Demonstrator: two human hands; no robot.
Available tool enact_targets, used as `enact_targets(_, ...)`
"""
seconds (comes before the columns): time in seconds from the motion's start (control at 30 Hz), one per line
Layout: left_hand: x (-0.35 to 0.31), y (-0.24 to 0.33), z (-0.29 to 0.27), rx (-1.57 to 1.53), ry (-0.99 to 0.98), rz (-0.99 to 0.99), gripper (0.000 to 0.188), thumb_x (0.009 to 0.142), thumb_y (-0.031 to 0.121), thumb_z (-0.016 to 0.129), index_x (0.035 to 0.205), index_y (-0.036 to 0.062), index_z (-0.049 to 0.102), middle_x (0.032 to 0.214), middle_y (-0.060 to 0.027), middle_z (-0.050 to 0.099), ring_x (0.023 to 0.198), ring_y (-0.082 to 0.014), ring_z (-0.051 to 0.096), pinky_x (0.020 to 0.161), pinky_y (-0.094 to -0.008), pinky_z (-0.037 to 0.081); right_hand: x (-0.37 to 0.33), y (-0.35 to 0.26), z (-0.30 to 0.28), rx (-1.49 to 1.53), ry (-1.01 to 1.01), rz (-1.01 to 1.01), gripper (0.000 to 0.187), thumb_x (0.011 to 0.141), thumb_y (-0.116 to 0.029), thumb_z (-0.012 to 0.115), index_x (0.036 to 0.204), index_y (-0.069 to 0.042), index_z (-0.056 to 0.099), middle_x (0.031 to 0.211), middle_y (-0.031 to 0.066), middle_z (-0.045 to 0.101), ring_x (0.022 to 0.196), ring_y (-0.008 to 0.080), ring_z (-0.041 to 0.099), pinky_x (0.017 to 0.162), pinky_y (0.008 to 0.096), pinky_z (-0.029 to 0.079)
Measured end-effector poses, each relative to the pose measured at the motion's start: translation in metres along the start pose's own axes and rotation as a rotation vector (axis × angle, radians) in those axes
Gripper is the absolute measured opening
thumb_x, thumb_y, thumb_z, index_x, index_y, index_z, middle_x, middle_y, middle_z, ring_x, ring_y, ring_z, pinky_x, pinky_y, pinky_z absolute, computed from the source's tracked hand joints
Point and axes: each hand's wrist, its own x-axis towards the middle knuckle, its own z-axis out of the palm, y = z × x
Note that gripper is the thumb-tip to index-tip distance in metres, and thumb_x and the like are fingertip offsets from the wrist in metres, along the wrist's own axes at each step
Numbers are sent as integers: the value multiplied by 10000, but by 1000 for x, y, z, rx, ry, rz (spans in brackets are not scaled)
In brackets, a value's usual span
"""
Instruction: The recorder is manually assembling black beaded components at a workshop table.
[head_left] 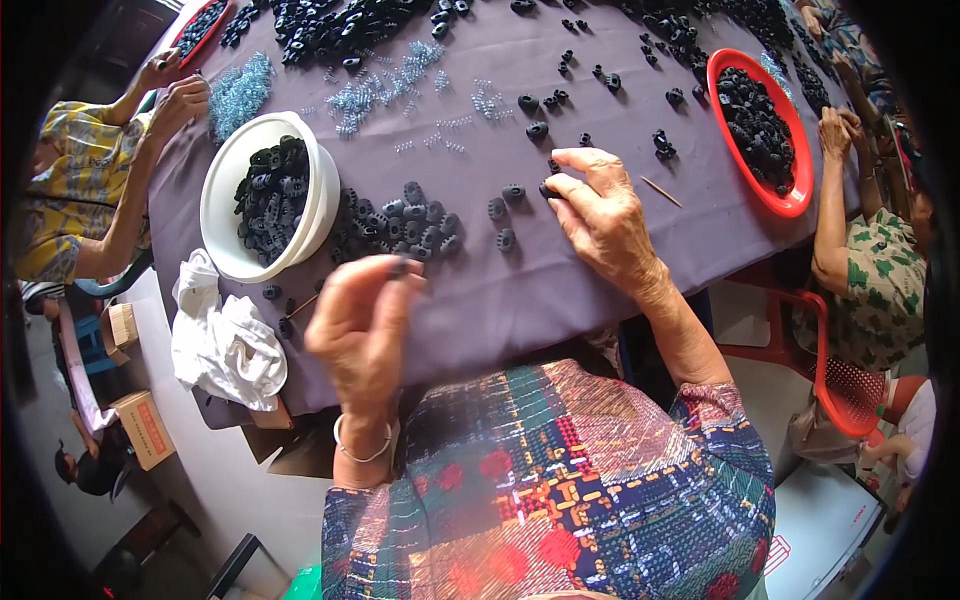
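My left hand (pixel 358 325), slightly blurred, is raised over the near table edge, thumb and forefinger pinching a small black plastic part (pixel 402 268). Farther right, my right hand (pixel 608 220) pinches another dark part (pixel 547 190) just above the cloth; my fingers partly cover it. Between my hands lie a few loose ribbed black parts (pixel 505 240). A heap of similar parts (pixel 425 225) lies beyond my left hand. Beside that heap, a white plastic bowl (pixel 325 200) holds many more.
Pale springs (pixel 375 90) lie scattered across the purple tablecloth (pixel 440 320). A red basin (pixel 803 170) of black parts stands at right, near a thin wooden stick (pixel 660 192). A crumpled white cloth (pixel 225 340) lies at the left edge. Other people's hands (pixel 182 98) work at both sides.
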Motion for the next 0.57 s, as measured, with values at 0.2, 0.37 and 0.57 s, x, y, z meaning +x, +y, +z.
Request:
enact_targets(0.2, 37, 13, -40, 615, 461, 405, 154, 829, -1, 682, 982, -3, 664, 894, -53, 685, 699, -92, 584, 654, -212, 477, 10, -13, -2, 11, -31, -6, 286, 686, -13, 710, 961, -40, 637, 1090, 118, 582, 1048, 304, 540, 915, 399, 435)
enact_targets(0.37, 56, 13, -52, 928, 506, 441, 163, 798, 34, 707, 959, 16, 696, 868, -89, 681, 814, -187, 619, 777, -309, 468, 17, -14, 9, -77, -91, -80, 279, 675, -111, 721, 935, -82, 626, 1059, 83, 552, 1031, 259, 501, 842, 388, 402)
enact_targets(0.57, 73, -2, -59, 1072, 425, 427, 167, 810, 68, 683, 976, 64, 703, 900, -102, 680, 886, -242, 608, 827, -361, 454, 17, -10, 20, -101, -101, -90, 309, 670, -64, 711, 967, -78, 625, 1071, 81, 546, 1037, 271, 512, 894, 413, 391)
